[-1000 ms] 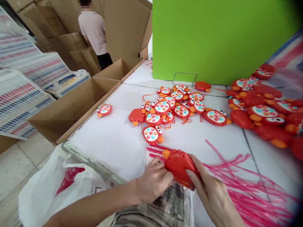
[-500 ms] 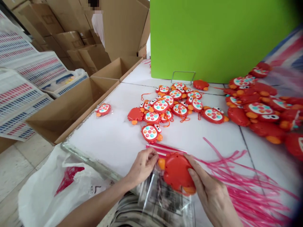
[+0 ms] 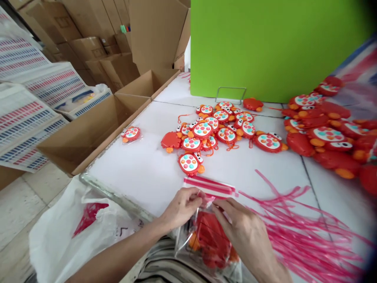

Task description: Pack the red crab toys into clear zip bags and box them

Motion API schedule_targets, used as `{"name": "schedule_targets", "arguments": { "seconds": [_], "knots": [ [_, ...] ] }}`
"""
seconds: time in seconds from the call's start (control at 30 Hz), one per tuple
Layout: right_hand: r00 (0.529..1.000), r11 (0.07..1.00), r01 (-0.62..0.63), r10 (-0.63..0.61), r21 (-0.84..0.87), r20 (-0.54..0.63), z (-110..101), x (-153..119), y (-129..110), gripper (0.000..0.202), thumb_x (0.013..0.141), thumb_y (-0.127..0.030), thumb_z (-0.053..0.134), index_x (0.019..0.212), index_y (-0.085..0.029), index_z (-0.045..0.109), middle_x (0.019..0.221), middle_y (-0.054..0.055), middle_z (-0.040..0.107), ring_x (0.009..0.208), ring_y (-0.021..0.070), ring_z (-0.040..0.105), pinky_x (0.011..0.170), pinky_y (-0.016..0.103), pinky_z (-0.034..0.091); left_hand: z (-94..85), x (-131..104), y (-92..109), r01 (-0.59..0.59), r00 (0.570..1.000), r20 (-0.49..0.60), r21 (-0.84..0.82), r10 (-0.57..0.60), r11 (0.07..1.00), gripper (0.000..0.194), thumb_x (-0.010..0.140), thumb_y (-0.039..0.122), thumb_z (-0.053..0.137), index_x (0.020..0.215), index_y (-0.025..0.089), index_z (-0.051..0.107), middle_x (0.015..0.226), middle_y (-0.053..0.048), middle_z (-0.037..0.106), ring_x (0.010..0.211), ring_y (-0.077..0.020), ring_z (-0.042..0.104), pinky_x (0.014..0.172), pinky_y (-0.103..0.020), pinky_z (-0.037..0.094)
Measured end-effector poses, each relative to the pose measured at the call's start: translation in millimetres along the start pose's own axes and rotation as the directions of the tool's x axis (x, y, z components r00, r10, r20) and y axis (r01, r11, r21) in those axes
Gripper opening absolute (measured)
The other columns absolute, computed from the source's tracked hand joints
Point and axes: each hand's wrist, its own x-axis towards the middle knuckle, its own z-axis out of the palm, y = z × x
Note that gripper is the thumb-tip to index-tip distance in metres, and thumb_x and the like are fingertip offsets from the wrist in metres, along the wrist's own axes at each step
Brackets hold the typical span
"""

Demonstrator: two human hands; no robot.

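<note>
At the counter's near edge, the left hand and right hand pinch a clear bag's mouth; the red animal toy inside looks light, stiff; grip the slippery film's rim.

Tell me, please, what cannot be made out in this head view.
In the head view:
Bagged toy: its front, turned away.
Clear bag: whether it is sealed, as the left hand and right hand cover part of its top.
Pile: its far-right end, cut off by the right edge.
Yellow things in the crate: what they are, too small and blurred.
</note>
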Motion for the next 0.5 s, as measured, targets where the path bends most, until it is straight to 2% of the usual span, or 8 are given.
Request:
{"name": "schedule_targets", "arguments": {
  "seconds": [0.1,0.27,0.37,0.5],
  "knots": [
    [0.999,0.999,-0.009,0.011,0.046,-0.041,8,6,-10,0.029,0.095,-0.029,0.036,0.087,-0.022,0.063,0.072,0.001,0.065,0.059,0.0143,0.063,0.051,0.023,0.038,0.4,-4,3,-0.002,1.0,0.0,0.036,0.002,0.999,0.026,0.079,0.035,0.057,0.084,0.011,0.065,0.078,-0.007,0.065,0.077,-0.0197,0.06,0.073,-0.028,0.045],
    [1.0,0.998,-0.007,0.005,0.058,0.028,16,12,-17,0.018,0.09,-0.016,0.044,0.082,-0.02,0.06,0.074,0.002,0.065,0.063,0.0154,0.062,0.055,0.024,0.039,2.8,-8,5,-0.007,0.999,0.035,0.012,0.007,1.0,0.024,0.079,0.033,0.055,0.083,0.012,0.066,0.075,-0.003,0.062,0.08,-0.0193,0.054,0.075,-0.027,0.04],
    [0.998,0.999,0.002,-0.004,0.043,0.055,16,12,-17,0.016,0.086,-0.011,0.048,0.077,-0.02,0.058,0.074,0.002,0.064,0.065,0.0158,0.062,0.056,0.024,0.039,4.9,-6,4,0.013,0.999,0.041,-0.018,-0.012,1.0,0.022,0.078,0.033,0.055,0.072,0.013,0.063,0.071,-0.001,0.056,0.073,-0.0159,0.048,0.069,-0.025,0.037],
    [0.997,0.997,0.07,-0.07,-0.028,0.02,13,14,-17,0.014,0.082,-0.008,0.052,0.081,-0.019,0.059,0.076,0.002,0.064,0.066,0.0173,0.061,0.057,0.026,0.039,9.5,-1,5,0.028,0.998,0.068,-0.146,-0.018,0.989,0.023,0.074,0.033,0.057,0.062,0.013,0.054,0.063,0.001,0.047,0.065,-0.0125,0.041,0.064,-0.023,0.033]
  ]
}}
